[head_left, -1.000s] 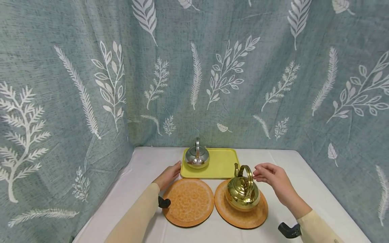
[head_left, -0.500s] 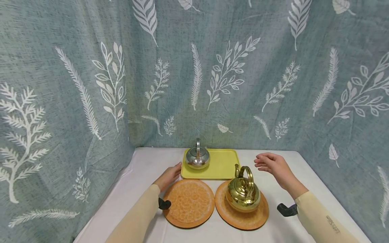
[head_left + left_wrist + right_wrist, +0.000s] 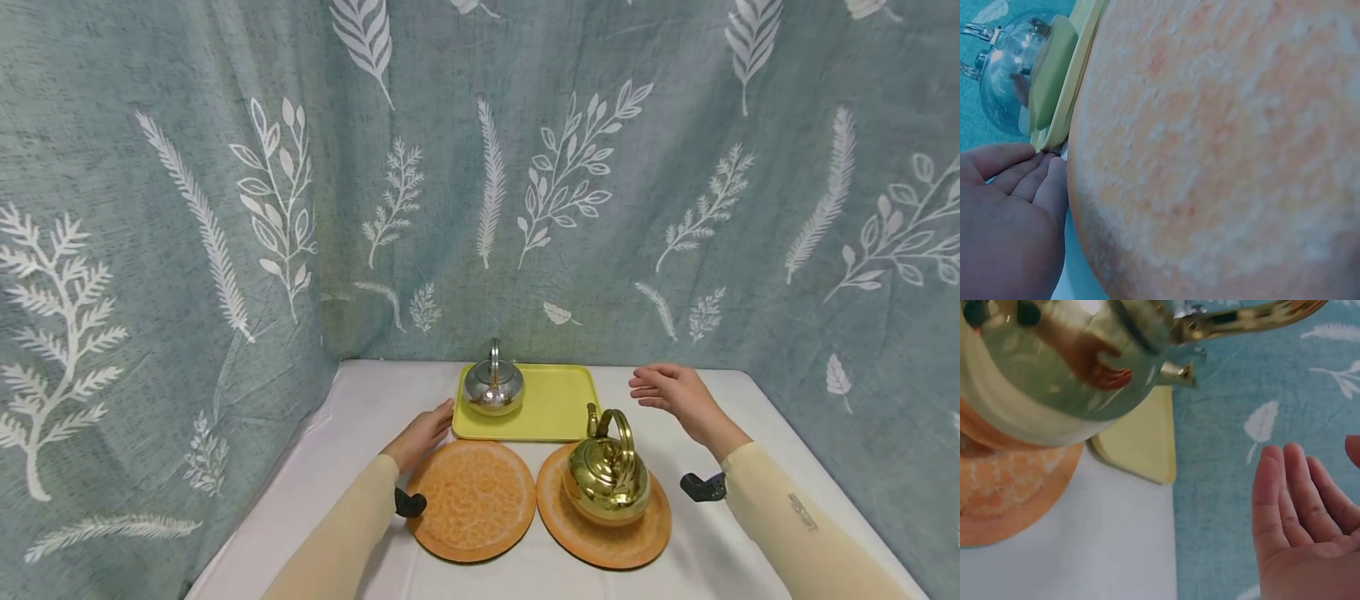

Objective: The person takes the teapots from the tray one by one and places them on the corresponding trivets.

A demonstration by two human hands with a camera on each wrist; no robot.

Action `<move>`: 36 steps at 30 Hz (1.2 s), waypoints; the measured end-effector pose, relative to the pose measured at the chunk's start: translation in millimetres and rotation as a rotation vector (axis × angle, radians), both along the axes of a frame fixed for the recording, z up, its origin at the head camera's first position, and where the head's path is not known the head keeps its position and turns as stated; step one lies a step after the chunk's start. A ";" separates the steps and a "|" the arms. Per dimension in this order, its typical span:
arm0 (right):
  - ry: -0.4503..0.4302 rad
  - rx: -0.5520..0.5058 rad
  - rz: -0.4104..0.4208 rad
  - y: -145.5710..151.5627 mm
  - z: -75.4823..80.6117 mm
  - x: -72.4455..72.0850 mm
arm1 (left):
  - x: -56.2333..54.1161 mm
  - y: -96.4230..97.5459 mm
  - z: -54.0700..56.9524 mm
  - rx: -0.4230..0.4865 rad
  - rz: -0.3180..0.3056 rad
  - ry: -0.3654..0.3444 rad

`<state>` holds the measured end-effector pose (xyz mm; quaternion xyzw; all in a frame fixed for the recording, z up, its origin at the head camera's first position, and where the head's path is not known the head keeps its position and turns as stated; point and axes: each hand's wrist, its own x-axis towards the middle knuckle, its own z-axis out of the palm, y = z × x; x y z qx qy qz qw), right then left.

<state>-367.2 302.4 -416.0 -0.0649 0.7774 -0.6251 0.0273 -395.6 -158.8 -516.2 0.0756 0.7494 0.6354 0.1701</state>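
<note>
My left hand (image 3: 422, 435) has its fingers stretched out, with the fingertips at the near left corner of the yellow tray (image 3: 558, 402). In the left wrist view the fingertips (image 3: 1040, 157) meet the tray's rim. A silver kettle (image 3: 493, 390) stands upright on the tray's left part. My right hand (image 3: 678, 402) hovers right of the tray, fingers extended and holding nothing. Below and left of it, a shiny gold kettle (image 3: 606, 483) stands upright on the right orange round mat (image 3: 551, 508). In the right wrist view the gold kettle (image 3: 1066, 369) mirrors a hand.
The left orange round mat (image 3: 472, 500) lies beside my left wrist, in front of the tray. A white cloth (image 3: 720, 542) covers the table. Blue-green leaf-patterned curtain (image 3: 450, 183) surrounds the table at the back and sides.
My right hand has risen and moved away from beside the gold kettle's handle toward the back. The left hand stays at the tray's corner. The head view has shifted slightly.
</note>
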 end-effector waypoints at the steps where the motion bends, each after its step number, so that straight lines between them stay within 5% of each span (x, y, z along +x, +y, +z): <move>1: -0.007 -0.003 0.004 0.8 -1.7 -1.5 | 0.1 0.1 0.6 -0.001 -0.002 0.003; 18: -0.075 -0.075 0.019 4.1 -43.4 -18.5 | -6.2 1.0 3.0 0.021 -0.034 0.012; 28: -0.117 0.010 0.042 -3.6 -66.6 -21.2 | -7.6 0.1 6.8 0.031 -0.023 -0.003; 36: -0.161 -0.013 0.091 -9.6 -89.5 -26.9 | -2.6 -5.8 -0.4 0.034 -0.018 -0.004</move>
